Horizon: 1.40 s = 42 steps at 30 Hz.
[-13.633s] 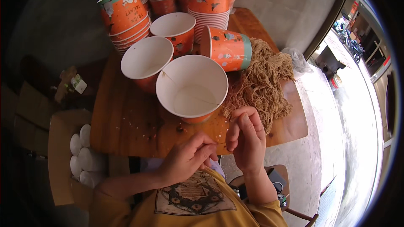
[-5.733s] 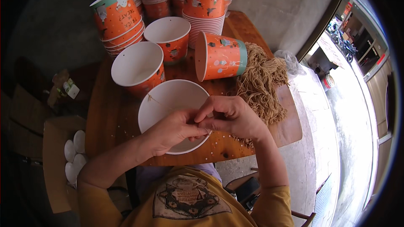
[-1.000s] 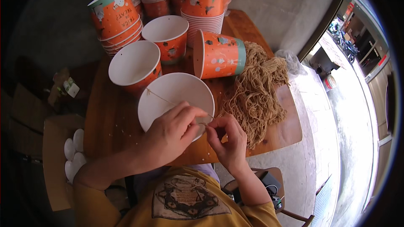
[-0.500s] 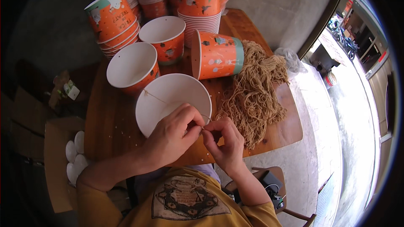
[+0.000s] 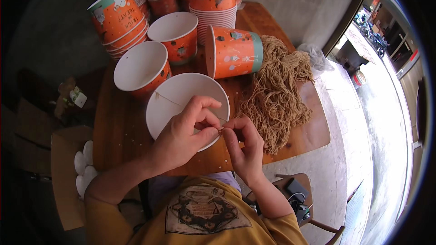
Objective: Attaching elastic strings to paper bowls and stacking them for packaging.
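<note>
A white-lined paper bucket (image 5: 160, 115) stands upright before me, mouth up. Thin brown string (image 5: 167, 98) runs from its left inner wall across the mouth toward its near right rim. There my left hand (image 5: 184, 129) has its thumb and curled fingers on the string, its index finger raised. My right hand (image 5: 246, 147) pinches the string end between thumb and forefinger, fingertips touching the left thumb. The knot area is too small to make out. Right of the bucket lies a loose bundle of brown strings (image 5: 277, 104).
Behind are two open orange buckets (image 5: 144, 70), (image 5: 175, 36), one lying sideways (image 5: 234, 53), and stacked buckets (image 5: 212, 18). A carton (image 5: 68, 177) with white round pieces stands left of the wooden table (image 5: 122, 131). A chair (image 5: 295, 190) is at the right.
My left index finger has lifted away from the thumb and opened outward. Both hands stay at the bucket's near right rim. The whole view has shifted slightly.
</note>
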### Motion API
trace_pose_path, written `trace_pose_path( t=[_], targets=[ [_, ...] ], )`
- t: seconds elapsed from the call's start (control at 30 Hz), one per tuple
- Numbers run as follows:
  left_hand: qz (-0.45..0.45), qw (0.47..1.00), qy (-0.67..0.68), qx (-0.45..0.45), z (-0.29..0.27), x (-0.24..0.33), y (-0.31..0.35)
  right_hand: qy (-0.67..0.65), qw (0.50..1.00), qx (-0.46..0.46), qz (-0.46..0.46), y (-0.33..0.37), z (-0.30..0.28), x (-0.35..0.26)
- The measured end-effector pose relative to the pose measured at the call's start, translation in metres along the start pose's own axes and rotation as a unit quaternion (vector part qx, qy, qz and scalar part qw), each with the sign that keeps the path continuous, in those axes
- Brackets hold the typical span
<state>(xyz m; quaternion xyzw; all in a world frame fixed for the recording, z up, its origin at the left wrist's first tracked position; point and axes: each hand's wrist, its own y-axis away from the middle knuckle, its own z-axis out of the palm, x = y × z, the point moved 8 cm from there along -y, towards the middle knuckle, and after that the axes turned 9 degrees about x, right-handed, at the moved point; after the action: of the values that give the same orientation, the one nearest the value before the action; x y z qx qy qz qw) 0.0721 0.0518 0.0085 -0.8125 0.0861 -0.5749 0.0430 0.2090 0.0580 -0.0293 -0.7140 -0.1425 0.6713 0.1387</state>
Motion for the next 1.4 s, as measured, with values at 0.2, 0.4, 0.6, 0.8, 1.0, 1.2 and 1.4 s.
trace_pose_path(
  t=[0.2, 0.4, 0.6, 0.8, 1.0, 1.2, 1.4],
  targets=[
    [-0.06, 0.996, 0.061, -0.023, 0.001, -0.011, -0.004, 0.031, 0.998, 0.001, -0.045, -0.004, -0.003, 0.002],
    [-0.1, 0.99, 0.09, -0.039, 0.004, -0.017, -0.004, 0.103, 0.976, -0.008, -0.192, -0.001, -0.007, -0.013],
    [-0.125, 0.985, 0.112, -0.039, 0.003, -0.022, -0.005, 0.158, 0.963, -0.041, -0.216, -0.004, -0.004, -0.023],
    [-0.135, 0.982, 0.124, -0.039, 0.005, -0.02, -0.006, 0.203, 0.93, -0.048, -0.304, -0.006, -0.004, -0.043],
    [-0.141, 0.982, 0.122, -0.038, 0.004, -0.02, -0.005, 0.236, 0.924, -0.07, -0.293, -0.009, -0.004, -0.045],
    [-0.093, 0.988, 0.115, -0.046, 0.01, -0.02, -0.004, 0.22, 0.938, -0.075, -0.256, -0.013, -0.003, -0.035],
    [-0.044, 0.995, 0.069, -0.047, 0.014, -0.02, -0.007, 0.146, 0.973, -0.046, -0.173, -0.013, -0.002, -0.015]
  ],
)
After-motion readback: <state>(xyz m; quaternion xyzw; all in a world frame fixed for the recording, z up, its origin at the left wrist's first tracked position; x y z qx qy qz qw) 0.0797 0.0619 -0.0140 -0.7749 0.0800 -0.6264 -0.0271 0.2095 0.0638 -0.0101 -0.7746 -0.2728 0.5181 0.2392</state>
